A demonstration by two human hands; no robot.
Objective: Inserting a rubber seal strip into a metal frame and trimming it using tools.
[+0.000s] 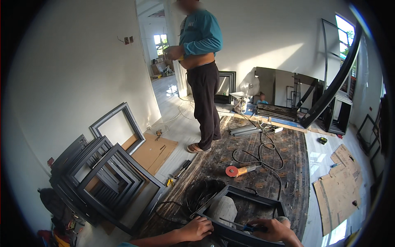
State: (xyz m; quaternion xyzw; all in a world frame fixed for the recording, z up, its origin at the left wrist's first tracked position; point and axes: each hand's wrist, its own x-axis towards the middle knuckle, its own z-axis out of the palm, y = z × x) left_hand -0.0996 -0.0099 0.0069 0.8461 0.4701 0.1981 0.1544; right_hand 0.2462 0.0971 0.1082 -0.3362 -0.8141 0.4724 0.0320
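A dark grey rectangular frame (256, 196), like a window sash, lies low in front of me. My left hand (199, 228) is closed over its near left corner, fingers curled on the edge. My right hand (272, 229) grips a screwdriver (247, 227) with a dark and blue handle; its thin shaft points left across the frame's opening. Where the tip ends is hard to make out. A grey rounded shape (223, 210) shows inside the frame; its kind is unclear.
An angle grinder (238, 170) with a red disc lies on the stained board (288, 164), its cord looping beyond. Stacked dark frames (119, 181) lean at left. A person (201, 74) stands ahead. Cut cardboard (339, 189) and a tape measure (323, 140) lie at right.
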